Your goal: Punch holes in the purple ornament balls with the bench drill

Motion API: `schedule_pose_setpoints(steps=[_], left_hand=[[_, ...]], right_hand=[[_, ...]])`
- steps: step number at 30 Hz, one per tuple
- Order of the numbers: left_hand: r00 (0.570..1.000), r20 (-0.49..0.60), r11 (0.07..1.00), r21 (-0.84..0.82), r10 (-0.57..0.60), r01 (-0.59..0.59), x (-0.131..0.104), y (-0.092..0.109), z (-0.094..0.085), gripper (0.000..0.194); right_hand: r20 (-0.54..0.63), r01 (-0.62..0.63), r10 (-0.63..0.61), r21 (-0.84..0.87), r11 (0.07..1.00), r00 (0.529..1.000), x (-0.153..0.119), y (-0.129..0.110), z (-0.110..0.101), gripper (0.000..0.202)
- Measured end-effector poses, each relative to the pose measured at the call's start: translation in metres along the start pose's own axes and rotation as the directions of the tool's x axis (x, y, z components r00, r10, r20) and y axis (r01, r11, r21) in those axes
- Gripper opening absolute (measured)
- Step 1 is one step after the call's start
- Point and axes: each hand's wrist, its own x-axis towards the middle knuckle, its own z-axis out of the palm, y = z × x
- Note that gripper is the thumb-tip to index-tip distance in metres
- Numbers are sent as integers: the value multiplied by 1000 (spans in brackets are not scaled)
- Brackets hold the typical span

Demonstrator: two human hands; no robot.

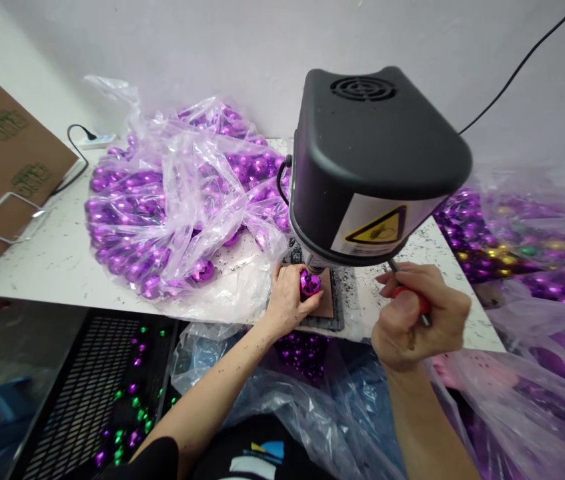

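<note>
My left hand (289, 297) is closed around a shiny purple ball (309, 283), holding it on a small brown board (326, 303) under the black drill press (377, 147). The press's lower metal part (313, 264) comes down at the ball; whether it touches cannot be made out. My right hand (419, 317) grips the red-knobbed lever (412, 299) at the machine's right side, its fingers wrapped round it. A yellow warning label faces me on the machine's housing.
Clear plastic bags of purple balls (132, 213) lie left on the white table (42, 267). A cardboard box (7, 153) stands at far left. More bagged balls (552, 267) sit at right. Below is a black crate (87, 373) with small green and purple balls. Dark shavings litter the tabletop.
</note>
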Motion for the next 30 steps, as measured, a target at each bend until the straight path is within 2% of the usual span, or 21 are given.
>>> schedule_pose_setpoints(steps=[12,16,18,20,23,27,30], left_hand=[[1000,-12,1000,-9,6,-6,1,-1,0,35],[1000,-9,1000,-23,-12,12,1,0,-1,34],[1000,-4,999,-33,-21,21,1,1,-2,34],[1000,7,999,-41,-31,31,1,1,-2,35],[999,20,998,-54,-35,36,2,0,0,34],[1000,8,995,-103,-18,19,-1,-2,3,35],[999,-40,984,-178,14,-21,-15,1,-4,43]], right_hand=[[-10,-1,1,29,1000,1000,-15,11,2,16],[41,-46,44,51,998,998,-29,16,3,16],[61,-63,59,74,995,996,-27,13,3,15],[11,-78,77,85,993,997,-13,5,2,13],[-81,-166,165,2,986,983,29,-5,5,22],[34,-314,314,5,949,949,90,0,18,45],[55,-366,368,-41,930,928,112,8,28,53]])
